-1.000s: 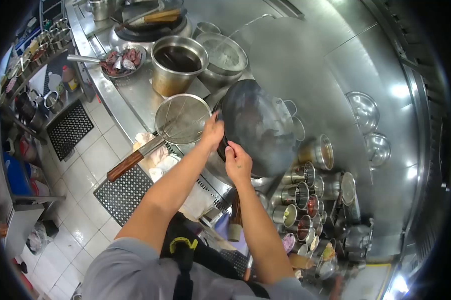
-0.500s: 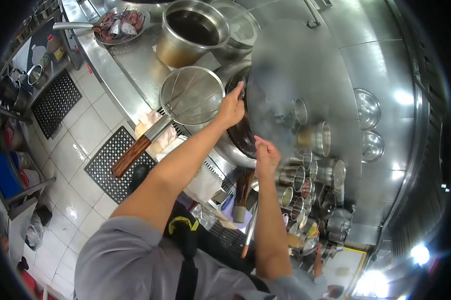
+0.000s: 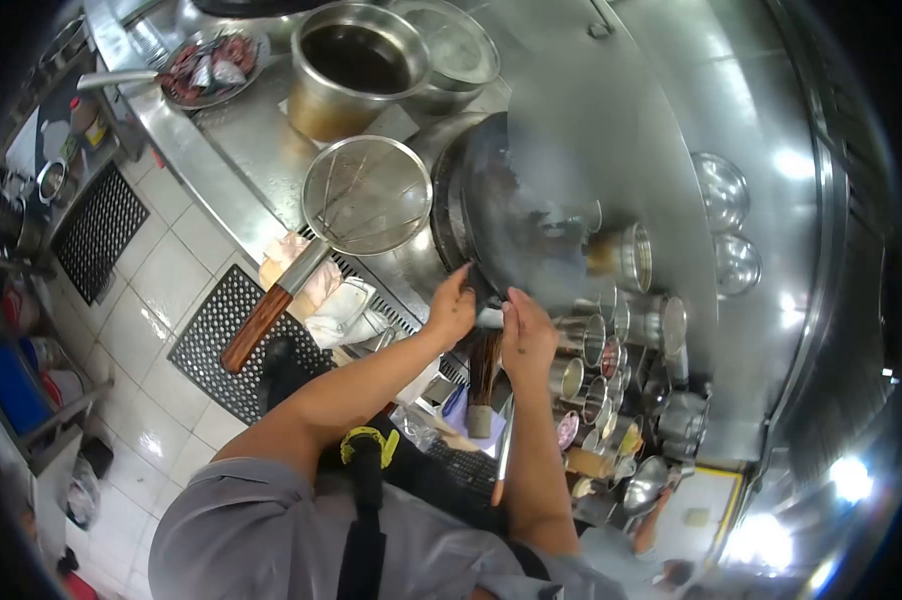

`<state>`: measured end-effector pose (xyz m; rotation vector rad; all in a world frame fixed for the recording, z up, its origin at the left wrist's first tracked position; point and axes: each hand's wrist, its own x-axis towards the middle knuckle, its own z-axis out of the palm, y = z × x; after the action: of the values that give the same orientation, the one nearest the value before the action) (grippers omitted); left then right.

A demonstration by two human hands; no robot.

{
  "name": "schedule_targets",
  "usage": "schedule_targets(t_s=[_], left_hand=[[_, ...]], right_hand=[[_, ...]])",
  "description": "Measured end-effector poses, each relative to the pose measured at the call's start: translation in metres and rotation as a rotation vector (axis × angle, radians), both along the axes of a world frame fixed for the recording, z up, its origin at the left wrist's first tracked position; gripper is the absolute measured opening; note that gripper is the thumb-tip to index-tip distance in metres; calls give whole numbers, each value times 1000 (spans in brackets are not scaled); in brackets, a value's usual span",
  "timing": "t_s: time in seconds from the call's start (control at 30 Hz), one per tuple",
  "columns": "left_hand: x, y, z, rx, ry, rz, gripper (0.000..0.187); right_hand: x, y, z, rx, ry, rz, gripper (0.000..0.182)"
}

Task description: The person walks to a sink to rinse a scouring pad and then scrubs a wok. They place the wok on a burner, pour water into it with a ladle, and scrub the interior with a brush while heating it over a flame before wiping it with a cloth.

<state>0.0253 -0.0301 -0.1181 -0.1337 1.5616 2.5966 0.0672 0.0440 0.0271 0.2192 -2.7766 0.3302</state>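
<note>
A commercial kitchen seen from above: a long stainless-steel counter runs along a pale tiled floor where black perforated mats lie. On the cooking range, a large dark wok stands tilted, its far side blurred by grey haze. Up the counter from it is a tall metal pot of dark liquid. A round wire-mesh strainer lies between the wok and the counter's edge, its wooden handle jutting over the floor, and neither hand is on it. A shallow metal scoop beyond the pot holds pieces of what look like fish. Steel containers crowd the other side, and past them a co-worker's arm shows. Two bare hands meet the wok's near edge: the left hand has its fingers pointing toward the rim, narrowly parted; the right hand is partly curled, its fingertips close to the same edge. Whether either is closed on it, I cannot tell. Just below, between the forearms, is a bristle brush, untouched. The wok appears to be midway through being handled: it is tipped and not level, and its contents, if any, are hidden.
</note>
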Motion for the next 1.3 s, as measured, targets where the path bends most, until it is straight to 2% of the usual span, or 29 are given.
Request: schedule_targets(t_s=[0.03, 0.1, 0.2, 0.3, 0.33, 0.37, 0.43, 0.53, 0.63, 0.67, 0.77, 0.9, 0.97, 1.07, 1.1, 1.17, 1.27, 1.3], left_hand=[[-1, -13, 3, -68, -8, 119, 50], [-15, -35, 11, -198, -6, 350, 49], [-20, -90, 81, -370, 61, 98, 52], [-12, -61, 79, -726, 791, 127, 55], [-5, -51, 84, -829, 878, -5, 56], [4, -41, 89, -1070, 1063, -54, 52], [7, -24, 94, -1121, 1249, -218, 49], [-8, -47, 96, -1162, 1318, -320, 46], [-21, -62, 93, -1189, 1259, -239, 44], [-19, -53, 91, -1203, 1288, -283, 44], [-12, -13, 90, -1261, 1344, -467, 45], [-46, -65, 77, -1262, 1213, -472, 43], [-62, -85, 75, -1248, 964, -415, 47], [-64, -65, 89, -1174, 1089, -356, 51], [-47, -47, 93, -1225, 1132, -488, 52], [-11, -14, 78, -1302, 1363, -422, 54], [-6, -29, 70, -1165, 1188, -298, 54], [-5, -39, 61, -1093, 1021, -218, 52]], right_hand=[[4, 1, 0, -16, 79, -11, 24], [15, 8, 6, -151, 79, -133, 24], [29, 25, 1, -433, 47, -283, 25], [30, 37, -19, -712, 78, -405, 26], [30, 39, -24, -756, 77, -437, 26], [30, 39, -30, -802, 72, -468, 26], [31, 36, -35, -894, 136, -454, 27], [37, 50, -28, -931, 156, -476, 27], [54, 66, -24, -1143, 155, -580, 28], [56, 76, -38, -1060, 181, -570, 27], [47, 67, -43, -1121, 159, -517, 25], [58, 76, -43, -1143, 171, -498, 24], [66, 88, -50, -1131, 146, -514, 24], [65, 89, -57, -1136, 110, -549, 25], [60, 84, -59, -1142, 97, -555, 26], [48, 76, -60, -1160, 129, -519, 26], [41, 74, -40, -1070, 119, -474, 24], [38, 75, -34, -920, 154, -372, 24]])
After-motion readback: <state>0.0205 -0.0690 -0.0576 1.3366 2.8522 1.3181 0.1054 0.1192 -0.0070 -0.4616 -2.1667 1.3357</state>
